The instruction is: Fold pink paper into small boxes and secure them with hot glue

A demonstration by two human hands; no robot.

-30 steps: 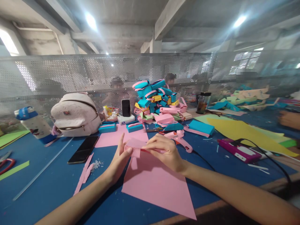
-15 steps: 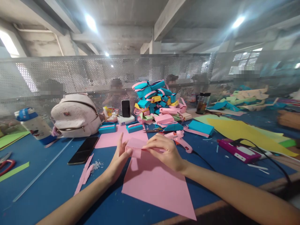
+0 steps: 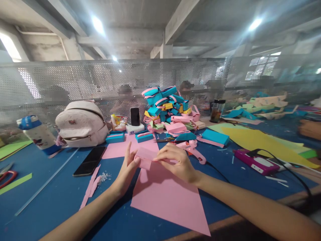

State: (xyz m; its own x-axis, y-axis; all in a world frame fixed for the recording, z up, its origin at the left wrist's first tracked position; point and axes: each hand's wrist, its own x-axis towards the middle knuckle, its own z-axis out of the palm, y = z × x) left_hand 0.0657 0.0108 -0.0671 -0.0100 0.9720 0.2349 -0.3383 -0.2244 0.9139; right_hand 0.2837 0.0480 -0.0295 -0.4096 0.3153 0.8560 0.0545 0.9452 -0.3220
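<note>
Between my hands is a small folded piece of pink paper (image 3: 145, 155), held above a large pink sheet (image 3: 168, 197) on the blue table. My left hand (image 3: 128, 169) pinches its left end with the thumb, while the index finger points up. My right hand (image 3: 177, 161) grips the right end between thumb and fingers; the curled fingers hide part of that end. Just beyond my right hand lies a pink glue gun (image 3: 197, 154) with a black cord. Another pink sheet (image 3: 114, 151) lies flat beyond my left hand.
A tall pile of blue, pink and yellow paper boxes (image 3: 167, 107) rises at the back. To the left are a black phone (image 3: 89, 161), a white backpack (image 3: 80, 125), a bottle (image 3: 37, 135) and scissors (image 3: 8, 175). A purple device (image 3: 257, 161) and yellow paper (image 3: 265, 144) lie right.
Both hands keep their grip on the folded pink paper. Its near flap appears slightly more tilted; otherwise the scene is almost the same.
</note>
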